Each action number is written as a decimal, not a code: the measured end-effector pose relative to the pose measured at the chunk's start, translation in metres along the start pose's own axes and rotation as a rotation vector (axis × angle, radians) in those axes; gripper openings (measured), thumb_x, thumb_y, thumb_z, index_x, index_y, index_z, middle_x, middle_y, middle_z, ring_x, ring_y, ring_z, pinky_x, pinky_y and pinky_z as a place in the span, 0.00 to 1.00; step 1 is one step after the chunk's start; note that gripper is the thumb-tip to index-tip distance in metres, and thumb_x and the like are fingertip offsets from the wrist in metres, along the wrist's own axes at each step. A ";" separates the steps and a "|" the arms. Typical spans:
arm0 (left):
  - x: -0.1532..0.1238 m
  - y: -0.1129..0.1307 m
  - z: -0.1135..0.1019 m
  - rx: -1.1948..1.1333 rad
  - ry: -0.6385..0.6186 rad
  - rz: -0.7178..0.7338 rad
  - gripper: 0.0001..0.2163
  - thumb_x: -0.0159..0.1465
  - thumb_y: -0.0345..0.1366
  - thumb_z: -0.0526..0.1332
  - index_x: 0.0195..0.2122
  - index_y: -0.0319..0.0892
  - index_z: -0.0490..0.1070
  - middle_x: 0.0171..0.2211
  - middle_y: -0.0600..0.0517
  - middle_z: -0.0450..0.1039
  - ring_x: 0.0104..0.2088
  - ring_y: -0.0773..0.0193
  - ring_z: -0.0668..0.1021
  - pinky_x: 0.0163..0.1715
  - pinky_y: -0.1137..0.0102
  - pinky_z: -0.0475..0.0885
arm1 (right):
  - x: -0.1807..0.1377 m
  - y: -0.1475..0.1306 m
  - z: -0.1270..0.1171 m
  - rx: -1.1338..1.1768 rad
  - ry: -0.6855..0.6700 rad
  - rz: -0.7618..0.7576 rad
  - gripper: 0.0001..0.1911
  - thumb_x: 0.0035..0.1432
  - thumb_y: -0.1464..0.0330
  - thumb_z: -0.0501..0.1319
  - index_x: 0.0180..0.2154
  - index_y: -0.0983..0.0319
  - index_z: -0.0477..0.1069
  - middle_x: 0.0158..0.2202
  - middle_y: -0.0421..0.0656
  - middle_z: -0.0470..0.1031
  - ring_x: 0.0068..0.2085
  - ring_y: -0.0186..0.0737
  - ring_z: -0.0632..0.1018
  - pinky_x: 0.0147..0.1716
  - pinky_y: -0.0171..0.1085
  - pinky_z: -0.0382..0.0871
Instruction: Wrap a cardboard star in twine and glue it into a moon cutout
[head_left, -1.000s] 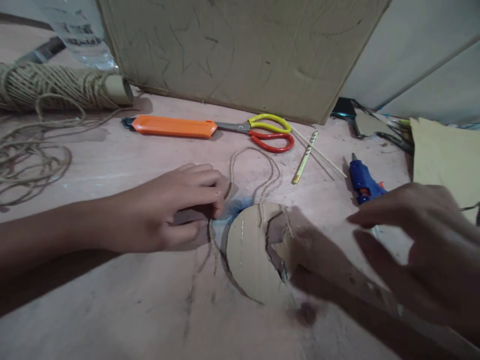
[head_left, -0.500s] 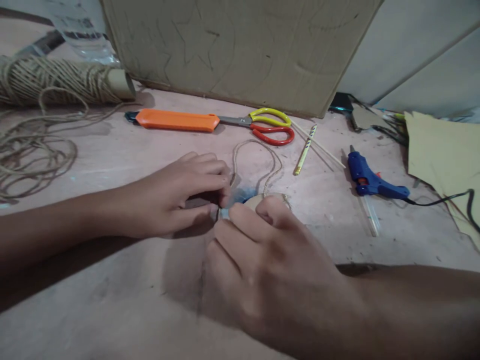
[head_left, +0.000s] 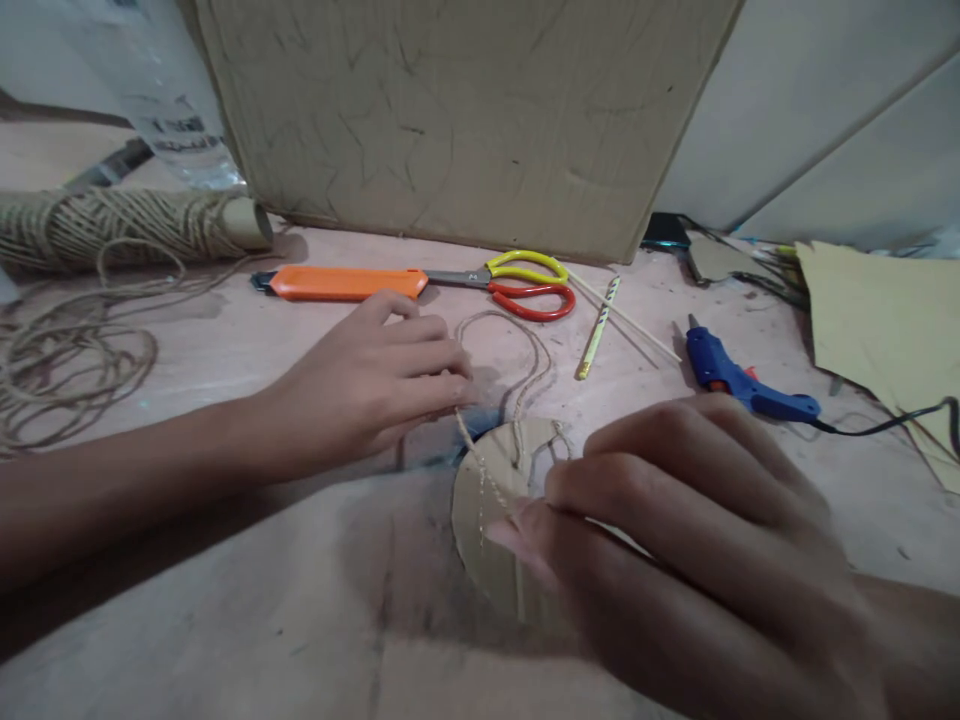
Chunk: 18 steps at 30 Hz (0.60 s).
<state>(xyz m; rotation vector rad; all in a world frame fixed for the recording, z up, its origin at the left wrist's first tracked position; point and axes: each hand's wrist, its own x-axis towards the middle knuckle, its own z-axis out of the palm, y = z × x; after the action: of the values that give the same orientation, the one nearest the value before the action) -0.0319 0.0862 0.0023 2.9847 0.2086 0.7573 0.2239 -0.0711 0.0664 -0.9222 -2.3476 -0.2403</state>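
A crescent-shaped cardboard piece (head_left: 487, 495) lies on the pink tabletop with a loop of jute twine (head_left: 525, 345) fixed to its upper edge. My left hand (head_left: 375, 385) rests at the piece's upper left, fingers closed together and pressing the twine end down beside a bluish spot. My right hand (head_left: 675, 530) covers the right part of the piece. Its fingertips pinch a thin twine strand (head_left: 480, 465) that runs slantwise across the cardboard from my left fingertips.
An orange box cutter (head_left: 345, 283), yellow-and-red scissors (head_left: 529, 285), a pencil (head_left: 598, 328) and a blue glue gun (head_left: 739, 385) with its cord lie behind. A twine spool (head_left: 127, 225) and loose twine (head_left: 67, 355) sit left. A big cardboard sheet (head_left: 465, 120) stands at the back, yellowish paper (head_left: 885, 320) right.
My right hand came in from the right, covered the cardboard piece, then drew back lower right, pulling a twine strand across it. My left hand stayed pressed at the piece's edge.
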 end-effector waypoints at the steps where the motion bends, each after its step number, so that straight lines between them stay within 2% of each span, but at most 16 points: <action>1: 0.005 -0.002 0.000 0.023 0.020 0.031 0.12 0.89 0.31 0.56 0.56 0.50 0.79 0.47 0.52 0.89 0.47 0.55 0.83 0.50 0.56 0.64 | -0.004 -0.001 0.003 0.009 -0.004 0.039 0.22 0.77 0.81 0.64 0.29 0.57 0.80 0.31 0.38 0.81 0.34 0.40 0.79 0.32 0.48 0.70; 3: 0.015 -0.004 0.002 0.042 0.086 0.072 0.12 0.90 0.29 0.55 0.56 0.48 0.79 0.42 0.52 0.88 0.41 0.57 0.82 0.48 0.57 0.64 | -0.013 -0.005 0.010 0.019 0.056 0.127 0.26 0.78 0.82 0.60 0.26 0.57 0.75 0.30 0.37 0.80 0.33 0.38 0.78 0.32 0.48 0.70; 5: 0.022 -0.002 0.006 0.009 0.132 0.075 0.11 0.89 0.29 0.58 0.59 0.46 0.80 0.38 0.54 0.87 0.35 0.60 0.81 0.47 0.57 0.66 | -0.022 -0.012 0.015 0.039 0.184 0.084 0.28 0.78 0.82 0.58 0.24 0.57 0.70 0.27 0.37 0.77 0.29 0.37 0.74 0.29 0.46 0.67; 6: 0.024 0.000 0.009 -0.047 0.142 0.057 0.10 0.89 0.29 0.60 0.60 0.46 0.81 0.39 0.54 0.88 0.35 0.61 0.82 0.47 0.58 0.67 | -0.025 -0.015 0.016 0.038 0.157 0.112 0.25 0.77 0.82 0.62 0.26 0.57 0.72 0.28 0.36 0.78 0.30 0.36 0.75 0.31 0.45 0.70; 7: 0.025 0.002 0.011 -0.121 0.147 0.031 0.09 0.88 0.30 0.62 0.61 0.47 0.81 0.40 0.54 0.90 0.36 0.61 0.84 0.47 0.59 0.69 | -0.028 -0.017 0.017 0.011 0.057 0.206 0.23 0.76 0.81 0.66 0.28 0.57 0.75 0.30 0.37 0.80 0.33 0.37 0.79 0.36 0.44 0.74; 9: 0.027 0.005 0.012 -0.283 0.133 -0.039 0.09 0.87 0.29 0.64 0.60 0.47 0.83 0.45 0.53 0.92 0.40 0.62 0.88 0.45 0.64 0.73 | -0.031 -0.018 0.016 -0.003 0.029 0.279 0.20 0.74 0.78 0.71 0.29 0.56 0.76 0.31 0.38 0.81 0.37 0.39 0.82 0.39 0.43 0.78; 13: 0.024 0.003 0.009 -0.502 0.066 -0.133 0.14 0.80 0.25 0.63 0.58 0.47 0.84 0.45 0.53 0.91 0.38 0.66 0.88 0.38 0.74 0.77 | -0.032 -0.008 0.014 -0.067 -0.015 0.122 0.16 0.79 0.61 0.72 0.34 0.53 0.81 0.31 0.40 0.80 0.36 0.42 0.82 0.33 0.41 0.78; 15: 0.021 0.000 0.007 -0.637 0.007 -0.157 0.15 0.79 0.28 0.64 0.61 0.47 0.84 0.47 0.51 0.90 0.41 0.63 0.88 0.42 0.72 0.80 | -0.032 -0.001 0.012 -0.096 -0.026 0.089 0.18 0.81 0.55 0.71 0.35 0.53 0.83 0.30 0.41 0.79 0.35 0.43 0.82 0.32 0.41 0.78; 18: 0.019 -0.004 0.008 -0.786 -0.028 -0.165 0.14 0.86 0.37 0.62 0.64 0.47 0.85 0.50 0.48 0.89 0.48 0.59 0.86 0.51 0.66 0.81 | -0.033 0.002 0.010 -0.108 -0.042 0.095 0.18 0.82 0.55 0.71 0.35 0.53 0.84 0.29 0.41 0.79 0.34 0.43 0.82 0.32 0.40 0.79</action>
<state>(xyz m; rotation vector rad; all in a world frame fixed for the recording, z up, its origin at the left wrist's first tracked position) -0.0124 0.0930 0.0042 2.2029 0.1147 0.5935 0.2395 -0.0845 0.0391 -1.0973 -2.3407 -0.3151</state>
